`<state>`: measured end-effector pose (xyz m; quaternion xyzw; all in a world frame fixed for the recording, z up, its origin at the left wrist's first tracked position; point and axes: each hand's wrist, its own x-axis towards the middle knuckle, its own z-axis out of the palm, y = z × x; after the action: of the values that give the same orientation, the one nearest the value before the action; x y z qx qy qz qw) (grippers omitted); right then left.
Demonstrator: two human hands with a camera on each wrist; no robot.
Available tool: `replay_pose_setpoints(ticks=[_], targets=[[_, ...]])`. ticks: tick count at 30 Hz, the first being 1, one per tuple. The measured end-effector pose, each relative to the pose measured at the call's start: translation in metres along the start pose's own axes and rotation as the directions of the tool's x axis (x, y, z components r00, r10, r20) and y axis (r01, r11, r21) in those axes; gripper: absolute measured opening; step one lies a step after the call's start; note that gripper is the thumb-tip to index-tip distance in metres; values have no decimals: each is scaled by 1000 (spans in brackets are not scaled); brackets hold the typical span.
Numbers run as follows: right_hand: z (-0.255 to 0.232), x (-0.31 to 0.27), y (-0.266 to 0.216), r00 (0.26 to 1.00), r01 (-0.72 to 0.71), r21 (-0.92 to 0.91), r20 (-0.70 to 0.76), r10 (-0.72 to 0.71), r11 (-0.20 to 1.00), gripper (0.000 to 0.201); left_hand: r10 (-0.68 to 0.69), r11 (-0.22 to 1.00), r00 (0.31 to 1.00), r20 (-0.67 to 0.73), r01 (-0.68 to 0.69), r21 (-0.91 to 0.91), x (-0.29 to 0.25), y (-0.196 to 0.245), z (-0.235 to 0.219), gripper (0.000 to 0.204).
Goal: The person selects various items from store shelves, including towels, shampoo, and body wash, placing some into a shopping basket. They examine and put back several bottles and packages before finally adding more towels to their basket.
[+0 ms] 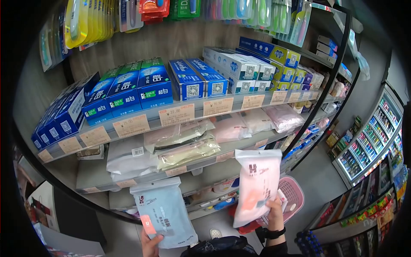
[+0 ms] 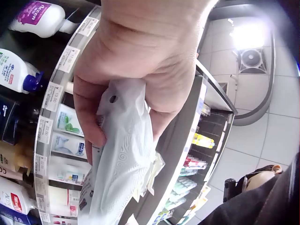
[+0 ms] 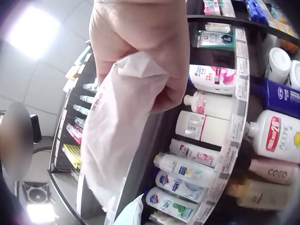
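In the head view my left hand (image 1: 152, 245) grips the lower left corner of a light blue plastic packet (image 1: 168, 212), thumb on its front. The packet stands tilted in front of the lower shelf, and its back is hidden. My right hand (image 1: 275, 210) pinches the lower right edge of a pale pink packet (image 1: 259, 182), held upright with its printed front towards me. In the left wrist view, fingers and thumb close round the end of the blue packet (image 2: 124, 136). The right wrist view shows the pink packet (image 3: 112, 131) bunched in the right hand (image 3: 140, 37).
Toothpaste boxes (image 1: 154, 83) line the upper shelf above price tags (image 1: 177, 115). Similar soft packets (image 1: 188, 150) lie on the shelf below. A pink basket (image 1: 302, 195) is beside the right hand. Toothbrush packs (image 1: 92, 21) hang overhead. A drinks fridge (image 1: 368, 137) stands far right.
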<state>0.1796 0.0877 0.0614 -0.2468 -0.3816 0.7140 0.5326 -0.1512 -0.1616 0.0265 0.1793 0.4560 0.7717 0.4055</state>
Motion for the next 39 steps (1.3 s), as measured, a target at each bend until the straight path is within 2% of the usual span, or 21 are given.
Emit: replay_pose_setpoints(ticks=[1, 2, 4, 7, 12, 14, 17, 18, 19, 20, 22, 23, 24, 25, 26, 28, 29, 30, 32, 37, 39], targets=[[-1, 10, -2, 997, 77, -30, -11, -78, 997, 77, 14, 1000, 1000, -10, -13, 16, 0, -2, -3, 68], [6, 18, -10, 997, 80, -27, -4, -80, 996, 77, 28, 999, 999, -21, -28, 32, 1, -2, -3, 67], [22, 37, -31, 965, 253, -41, 81, -249, 967, 82, 23, 999, 1000, -13, -23, 22, 0, 2, 4, 65], [42, 66, -55, 937, 333, -6, 113, -330, 943, 78, 11, 1000, 999, 30, -12, 22, 1, 3, 4, 64], [103, 128, -85, 908, 409, -200, 185, -375, 890, 55, 3, 1000, 996, 86, -4, 6, -1, 3, 15, 67], [127, 153, -83, 894, 418, -226, 271, -355, 880, 48, 11, 1000, 996, 90, -13, 14, -4, 2, 19, 69], [152, 191, -71, 876, 461, -193, 256, -409, 866, 42, 5, 998, 1000, 25, -6, 62, -14, 3, 21, 68], [151, 211, -66, 798, 603, -459, 331, -504, 653, 37, 10, 998, 1000, 17, -11, 62, -17, 3, 23, 68], [158, 216, -66, 708, 673, -654, 435, -556, 346, 33, 13, 998, 1000, 14, -14, 68, -19, 5, 25, 69], [161, 217, -68, 708, 675, -649, 439, -553, 350, 33, 15, 997, 1000, 13, -16, 73, -20, 6, 26, 70], [168, 212, -77, 885, 410, -848, 280, -372, 336, 21, -5, 999, 1000, -4, 5, 53, -24, 2, 21, 71], [170, 205, -80, 885, 412, -846, 284, -368, 339, 21, -30, 999, 999, -14, 31, 33, -26, 2, 19, 72], [171, 195, -80, 742, 584, -774, 390, -545, 242, 18, -26, 999, 999, -19, 27, 32, -27, 2, 20, 72], [171, 185, -81, 553, 722, -683, 471, -688, 113, 15, -29, 999, 999, -34, 30, 26, -29, 2, 21, 73], [171, 173, -83, 554, 725, -679, 475, -684, 116, 15, -34, 999, 998, -49, 35, 20, -31, 2, 22, 73], [170, 152, -84, 474, 820, -564, 765, -436, -98, 19, -28, 999, 997, -66, 31, 32, -33, 2, 24, 71], [169, 148, -80, 487, 804, -566, 803, -344, -182, 24, -27, 998, 997, -75, 31, 48, -35, 3, 25, 70], [167, 148, -78, 492, 806, -566, 803, -336, -174, 24, -32, 998, 996, -85, 37, 47, -35, 3, 26, 70], [165, 148, -72, 456, 730, -568, 819, -349, -379, 26, -4, 998, 999, -46, 7, 70, -32, 2, 27, 68], [164, 154, -68, 494, 710, -598, 800, -342, -372, 28, -60, 995, 998, 5, 60, 84, -27, -1, 22, 69], [166, 156, -65, 496, 692, -592, 806, -323, -414, 22, -83, 993, 996, 22, 81, 84, -25, -2, 24, 70]])
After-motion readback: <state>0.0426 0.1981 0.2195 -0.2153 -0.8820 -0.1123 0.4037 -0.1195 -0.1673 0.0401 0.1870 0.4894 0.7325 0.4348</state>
